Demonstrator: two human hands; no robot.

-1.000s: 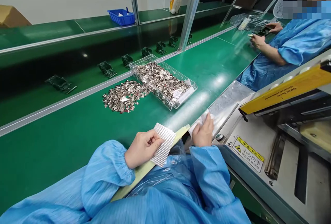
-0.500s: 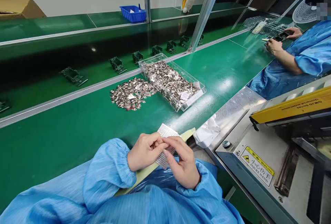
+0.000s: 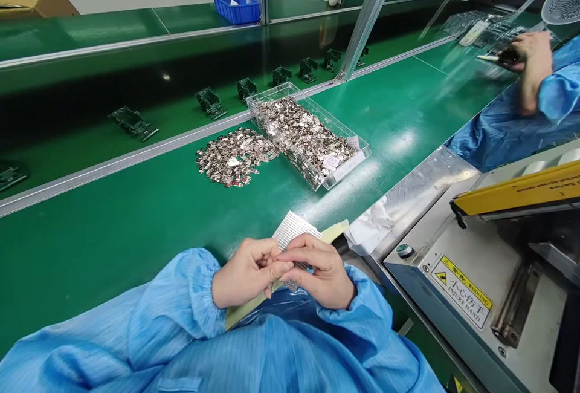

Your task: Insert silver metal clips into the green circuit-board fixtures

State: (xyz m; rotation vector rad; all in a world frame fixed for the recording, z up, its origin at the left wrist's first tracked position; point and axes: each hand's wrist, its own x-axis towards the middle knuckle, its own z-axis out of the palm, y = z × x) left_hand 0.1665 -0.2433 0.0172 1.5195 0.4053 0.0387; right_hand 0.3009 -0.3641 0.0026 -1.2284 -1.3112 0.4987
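My left hand (image 3: 247, 273) and my right hand (image 3: 319, 273) meet in front of me, their fingertips pinching a silvery sheet of tiny metal parts (image 3: 294, 230). My fingers cover its middle, and a small corner shows below them. Under the sheet lies a pale yellow backing board (image 3: 334, 231), running down across my lap. A clear plastic bag (image 3: 276, 311) rests on my blue sleeved lap just below my hands.
A clear plastic tray (image 3: 344, 169) of metal pieces and a loose pile (image 3: 235, 157) sit on the green bench (image 3: 113, 260). To my right stand a steel plate with white film (image 3: 369, 230) and a yellow-barred machine (image 3: 516, 196). A co-worker's hands (image 3: 528, 54) work at the far end.
My right hand has left the white film and come over to the metal sheet, now closer to my left hand. The film lies on the steel plate. The view has turned slightly right.
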